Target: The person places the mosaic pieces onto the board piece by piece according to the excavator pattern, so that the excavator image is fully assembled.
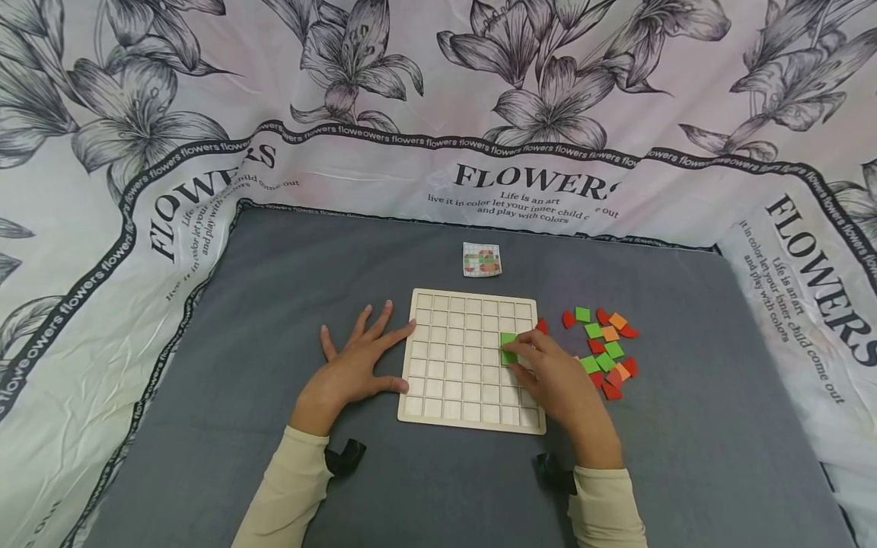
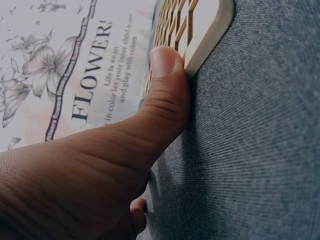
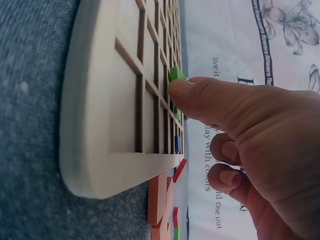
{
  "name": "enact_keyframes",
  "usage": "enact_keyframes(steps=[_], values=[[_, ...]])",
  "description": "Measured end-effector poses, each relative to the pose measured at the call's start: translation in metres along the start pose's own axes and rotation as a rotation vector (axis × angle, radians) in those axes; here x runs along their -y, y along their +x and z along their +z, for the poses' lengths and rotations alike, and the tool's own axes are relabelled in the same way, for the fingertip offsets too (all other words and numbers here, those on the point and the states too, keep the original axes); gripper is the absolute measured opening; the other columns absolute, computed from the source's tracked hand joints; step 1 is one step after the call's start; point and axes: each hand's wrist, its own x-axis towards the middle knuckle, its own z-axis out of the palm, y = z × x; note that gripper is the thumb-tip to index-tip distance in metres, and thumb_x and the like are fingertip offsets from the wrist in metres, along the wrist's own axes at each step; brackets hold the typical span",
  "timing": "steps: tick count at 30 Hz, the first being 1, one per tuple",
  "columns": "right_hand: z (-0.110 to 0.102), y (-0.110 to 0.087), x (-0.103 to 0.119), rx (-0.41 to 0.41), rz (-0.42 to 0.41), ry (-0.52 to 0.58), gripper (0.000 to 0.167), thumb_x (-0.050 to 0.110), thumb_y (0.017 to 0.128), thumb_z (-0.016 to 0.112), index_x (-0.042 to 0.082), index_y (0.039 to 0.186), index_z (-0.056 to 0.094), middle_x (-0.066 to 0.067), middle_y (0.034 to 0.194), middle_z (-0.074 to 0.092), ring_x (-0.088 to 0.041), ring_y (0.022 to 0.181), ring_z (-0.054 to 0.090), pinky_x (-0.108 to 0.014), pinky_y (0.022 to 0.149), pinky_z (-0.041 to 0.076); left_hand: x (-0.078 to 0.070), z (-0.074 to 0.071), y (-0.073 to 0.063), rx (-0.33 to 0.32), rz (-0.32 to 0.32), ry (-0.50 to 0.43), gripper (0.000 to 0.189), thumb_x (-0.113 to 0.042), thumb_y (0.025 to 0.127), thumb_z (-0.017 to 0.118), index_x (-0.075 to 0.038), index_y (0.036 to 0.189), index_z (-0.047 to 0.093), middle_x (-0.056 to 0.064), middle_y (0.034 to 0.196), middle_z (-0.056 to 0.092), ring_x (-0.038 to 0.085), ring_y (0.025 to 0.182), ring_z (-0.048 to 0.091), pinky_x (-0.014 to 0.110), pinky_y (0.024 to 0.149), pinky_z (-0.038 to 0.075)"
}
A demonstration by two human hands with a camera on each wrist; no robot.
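My left hand (image 1: 349, 373) lies with fingers spread at the left side of a wooden grid board (image 1: 448, 373). Its thumb (image 2: 162, 67) presses on the board's edge in the left wrist view, and the index fingertip touches the same side higher up. Over the board's right part, my right hand (image 1: 558, 373) pinches a green square tile (image 1: 508, 357) between thumb and index finger. Another bit of green (image 1: 507, 337) shows just above it, in the grid's right columns. In the right wrist view the thumb meets the green tile (image 3: 177, 74), which stands slightly tilted above the grid walls.
Right of the board lies a loose scatter of red, green and orange tiles (image 1: 606, 358), some partly behind my right hand. A small pattern card (image 1: 483, 260) lies beyond the board. Grey cloth (image 1: 274, 304) covers the surface; flower-printed fabric (image 1: 384, 171) rises behind.
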Motion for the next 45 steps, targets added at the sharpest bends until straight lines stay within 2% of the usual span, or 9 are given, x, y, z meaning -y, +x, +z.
enact_keyframes(steps=[9, 31, 41, 45], values=[[0.002, -0.001, 0.0, 0.009, 0.013, -0.023, 0.04, 0.011, 0.088, 0.088, 0.011, 0.127, 0.078, -0.004, 0.117, 0.066, -0.019, 0.095, 0.067, -0.039, 0.076, 0.062, -0.001, 0.0, 0.001, 0.003, 0.0, -0.005, 0.103, -0.056, 0.08, 0.086, -0.04, 0.167, 0.034, 0.001, 0.179, 0.003, 0.036, 0.164, -0.006, 0.084, 0.109, -0.02], [0.003, -0.002, 0.0, -0.026, -0.002, -0.024, 0.04, 0.012, 0.088, 0.088, 0.013, 0.127, 0.079, -0.003, 0.118, 0.068, -0.018, 0.096, 0.068, -0.037, 0.074, 0.061, 0.001, 0.001, 0.0, 0.007, 0.002, -0.006, 0.102, -0.056, 0.08, 0.085, -0.04, 0.167, 0.033, 0.002, 0.179, 0.003, 0.037, 0.164, -0.006, 0.085, 0.108, -0.02], [-0.002, -0.005, -0.004, -0.025, 0.055, -0.01, 0.034, 0.011, 0.089, 0.087, 0.011, 0.123, 0.08, -0.005, 0.117, 0.068, -0.02, 0.093, 0.07, -0.039, 0.076, 0.063, 0.0, 0.0, 0.001, 0.006, -0.001, 0.0, 0.103, -0.055, 0.08, 0.086, -0.04, 0.167, 0.033, 0.002, 0.179, 0.003, 0.037, 0.164, -0.006, 0.085, 0.108, -0.02], [-0.008, -0.009, -0.011, -0.051, 0.078, -0.008, 0.032, 0.012, 0.09, 0.087, 0.009, 0.121, 0.08, -0.005, 0.116, 0.069, -0.019, 0.087, 0.068, -0.038, 0.07, 0.061, -0.001, 0.0, 0.002, 0.009, -0.002, 0.003, 0.103, -0.055, 0.08, 0.086, -0.039, 0.167, 0.033, 0.002, 0.179, 0.002, 0.036, 0.164, -0.007, 0.084, 0.109, -0.02]])
